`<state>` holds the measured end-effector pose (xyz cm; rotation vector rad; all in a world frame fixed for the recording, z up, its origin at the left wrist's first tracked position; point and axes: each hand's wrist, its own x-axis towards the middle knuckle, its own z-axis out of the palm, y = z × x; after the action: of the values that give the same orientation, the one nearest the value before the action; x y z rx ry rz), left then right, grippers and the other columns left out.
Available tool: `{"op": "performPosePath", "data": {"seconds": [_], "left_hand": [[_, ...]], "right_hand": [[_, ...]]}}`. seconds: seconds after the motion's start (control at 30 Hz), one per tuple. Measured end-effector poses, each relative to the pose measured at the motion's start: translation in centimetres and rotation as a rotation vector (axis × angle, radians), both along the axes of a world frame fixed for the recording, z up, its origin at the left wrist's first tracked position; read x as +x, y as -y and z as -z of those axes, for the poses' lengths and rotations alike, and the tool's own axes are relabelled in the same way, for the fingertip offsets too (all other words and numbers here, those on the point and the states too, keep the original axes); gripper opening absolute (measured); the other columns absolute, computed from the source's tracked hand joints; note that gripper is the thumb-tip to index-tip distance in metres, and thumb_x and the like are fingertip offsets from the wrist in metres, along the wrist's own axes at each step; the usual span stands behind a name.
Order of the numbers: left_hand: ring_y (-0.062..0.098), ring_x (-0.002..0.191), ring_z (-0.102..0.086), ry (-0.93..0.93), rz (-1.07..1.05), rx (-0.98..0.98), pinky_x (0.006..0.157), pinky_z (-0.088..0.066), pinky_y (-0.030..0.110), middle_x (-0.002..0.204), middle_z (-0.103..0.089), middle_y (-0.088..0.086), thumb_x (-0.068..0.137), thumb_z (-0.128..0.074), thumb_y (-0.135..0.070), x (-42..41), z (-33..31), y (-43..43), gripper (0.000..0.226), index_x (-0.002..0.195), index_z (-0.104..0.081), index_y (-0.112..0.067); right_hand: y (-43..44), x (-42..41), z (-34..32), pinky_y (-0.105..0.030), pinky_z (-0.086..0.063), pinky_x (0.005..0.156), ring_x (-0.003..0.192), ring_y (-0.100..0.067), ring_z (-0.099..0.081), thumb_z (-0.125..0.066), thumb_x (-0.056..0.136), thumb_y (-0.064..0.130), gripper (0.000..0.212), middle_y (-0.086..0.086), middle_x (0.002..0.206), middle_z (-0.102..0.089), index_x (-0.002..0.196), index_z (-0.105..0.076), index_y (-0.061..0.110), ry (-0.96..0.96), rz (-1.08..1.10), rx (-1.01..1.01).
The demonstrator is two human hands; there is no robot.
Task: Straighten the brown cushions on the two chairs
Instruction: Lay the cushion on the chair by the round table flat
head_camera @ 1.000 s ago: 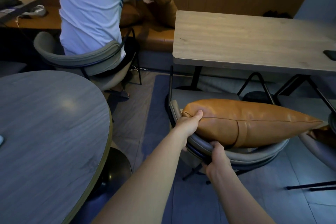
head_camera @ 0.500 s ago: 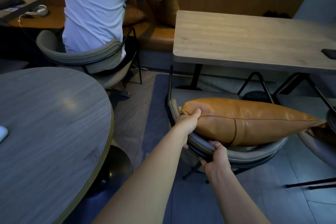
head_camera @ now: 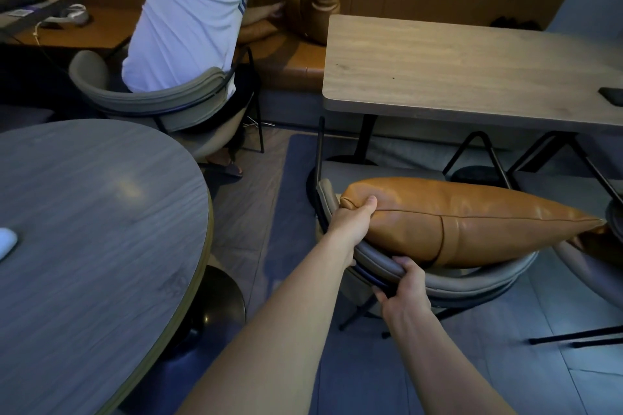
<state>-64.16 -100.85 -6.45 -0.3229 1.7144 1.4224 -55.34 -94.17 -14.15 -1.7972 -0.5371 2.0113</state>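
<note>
Grey chair [head_camera: 421, 273] just below the rectangular desk [head_camera: 472, 67]; brown cushion [head_camera: 472, 219] lies across its backrest, tilted, not yet straight. Left hand [head_camera: 354, 222] grip pinches cushion's corner; right hand [head_camera: 404, 290] grip wraps backrest rim. Second cushion [head_camera: 603, 242] right of the chair, untouched.

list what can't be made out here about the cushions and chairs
Head view only:
- Second chair and its cushion: cut off by the right edge.
- Brown cushion underside: hidden by the chair backrest.
- Left hand fingers: hidden behind the cushion.
</note>
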Motion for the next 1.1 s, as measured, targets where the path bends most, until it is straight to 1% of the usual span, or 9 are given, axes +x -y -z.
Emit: {"op": "performPosePath", "data": {"seconds": [0.07, 0.17, 0.3, 0.47, 0.6, 0.73, 0.9, 1.0, 1.1], "left_hand": [[0.038, 0.138, -0.044, -0.029, -0.014, 0.01, 0.107, -0.04, 0.056, 0.156, -0.041, 0.011, 0.093, -0.057, -0.062, -0.1, 0.0, -0.3, 0.078, 0.153, -0.034, -0.017], [0.039, 0.139, -0.043, -0.035, -0.011, 0.012, 0.107, -0.04, 0.058, 0.157, -0.041, 0.011, 0.093, -0.056, -0.063, -0.2, 0.1, -0.4, 0.08, 0.154, -0.033, -0.017], [0.041, 0.137, -0.044, -0.044, -0.011, 0.002, 0.105, -0.043, 0.063, 0.157, -0.04, 0.012, 0.088, -0.055, -0.071, 0.5, 0.2, -0.2, 0.088, 0.155, -0.032, -0.018], [0.041, 0.138, -0.043, -0.046, -0.016, -0.001, 0.106, -0.041, 0.063, 0.158, -0.039, 0.013, 0.09, -0.055, -0.068, 0.6, 0.1, -0.1, 0.086, 0.155, -0.03, -0.018], [0.042, 0.139, -0.042, -0.046, 0.007, -0.009, 0.106, -0.039, 0.064, 0.158, -0.038, 0.013, 0.092, -0.054, -0.066, 0.2, -0.1, 0.0, 0.083, 0.155, -0.03, -0.018], [0.044, 0.14, -0.041, -0.049, 0.037, -0.028, 0.106, -0.04, 0.065, 0.159, -0.037, 0.014, 0.093, -0.053, -0.067, 0.0, 0.0, -0.2, 0.083, 0.156, -0.028, -0.018], [0.044, 0.139, -0.041, -0.046, 0.051, -0.041, 0.106, -0.039, 0.064, 0.159, -0.036, 0.015, 0.094, -0.051, -0.067, -0.2, 0.2, -0.3, 0.082, 0.155, -0.03, -0.018], [0.043, 0.139, -0.042, -0.052, 0.046, -0.05, 0.105, -0.04, 0.063, 0.159, -0.038, 0.015, 0.093, -0.051, -0.068, 0.0, 0.2, -0.3, 0.082, 0.155, -0.031, -0.017], [0.042, 0.138, -0.043, -0.059, 0.034, -0.053, 0.104, -0.041, 0.062, 0.157, -0.04, 0.014, 0.092, -0.052, -0.069, 0.1, 0.3, -0.3, 0.084, 0.155, -0.031, -0.018]], "right_hand": [[-0.1, -0.2, -0.2, -0.042, -0.056, 0.075, 0.106, -0.028, -0.063, -0.079, 0.073, 0.016, 0.074, -0.015, 0.135, -0.054, 0.139, -0.047, 0.009, -0.008, -0.005, 0.001], [-0.1, -0.2, -0.3, -0.044, -0.058, 0.088, 0.104, -0.027, -0.062, -0.081, 0.074, 0.016, 0.074, -0.015, 0.133, -0.054, 0.139, -0.046, 0.009, -0.005, 0.014, 0.011], [0.2, 0.3, -0.3, -0.043, -0.058, 0.08, 0.11, -0.03, -0.064, -0.085, 0.069, 0.02, 0.081, -0.016, 0.136, -0.054, 0.139, -0.048, 0.008, -0.032, -0.019, 0.02], [0.0, 0.3, 0.0, -0.041, -0.058, 0.077, 0.109, -0.029, -0.065, -0.086, 0.068, 0.024, 0.082, -0.015, 0.135, -0.054, 0.139, -0.049, 0.007, -0.037, -0.045, 0.026], [-0.3, 0.1, 0.2, -0.041, -0.058, 0.081, 0.108, -0.028, -0.065, -0.081, 0.073, 0.023, 0.074, -0.016, 0.134, -0.057, 0.138, -0.049, 0.007, -0.043, -0.092, 0.027], [-0.7, 0.2, 0.2, -0.045, -0.057, 0.094, 0.111, -0.029, -0.064, -0.077, 0.078, 0.02, 0.063, -0.017, 0.132, -0.059, 0.135, -0.054, 0.006, -0.048, -0.154, 0.027], [-0.8, 0.5, 0.4, -0.043, -0.062, 0.082, 0.107, -0.032, -0.067, -0.081, 0.065, 0.026, 0.072, -0.018, 0.129, -0.062, 0.13, -0.059, 0.006, -0.044, -0.198, 0.022], [-0.9, 0.7, 0.4, -0.045, -0.062, 0.084, 0.107, -0.033, -0.067, -0.082, 0.064, 0.026, 0.07, -0.018, 0.126, -0.064, 0.127, -0.061, 0.006, -0.062, -0.22, 0.012], [-1.0, 0.9, 0.0, -0.044, -0.061, 0.086, 0.108, -0.032, -0.066, -0.08, 0.071, 0.026, 0.064, -0.018, 0.126, -0.064, 0.128, -0.06, 0.008, -0.07, -0.25, -0.001]]}}
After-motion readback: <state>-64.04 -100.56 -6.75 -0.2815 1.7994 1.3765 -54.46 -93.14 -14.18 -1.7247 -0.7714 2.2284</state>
